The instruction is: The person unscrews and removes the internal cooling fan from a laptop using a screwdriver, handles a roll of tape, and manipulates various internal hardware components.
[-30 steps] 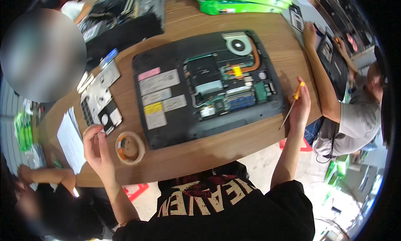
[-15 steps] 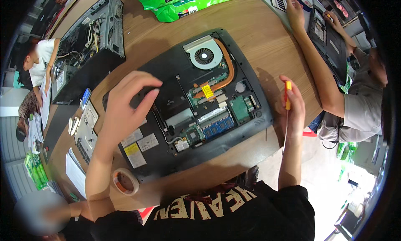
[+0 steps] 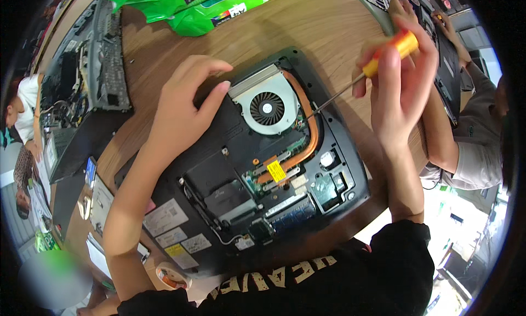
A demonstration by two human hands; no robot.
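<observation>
An upturned black laptop base (image 3: 350, 168) lies before me with its inside exposed: a silver cooling fan (image 3: 267, 108), a copper heat pipe (image 3: 312, 135) and a blue memory module (image 3: 290, 217). In my right hand (image 3: 402, 86) is a screwdriver (image 3: 402, 45) with a yellow-orange handle, blurred by motion. Its thin shaft slants down left, the tip close to the heat pipe beside the fan; whether it touches I cannot tell. Thumb and fingers apart, my left hand (image 3: 183, 108) rests at the laptop's far edge, by the fan's metal fins, holding nothing.
Green paper packs (image 3: 192, 17) lie at the back. An opened computer case (image 3: 82, 86) stands at the left. A roll of tape (image 3: 174, 276) sits by the near edge. At right, another person's arm (image 3: 441, 135) reaches toward a second dark laptop (image 3: 449, 80).
My right hand has risen from the right side and brought the screwdriver over the laptop, tip at the fan. My left hand has moved up to the laptop's far edge. The view has shifted.
</observation>
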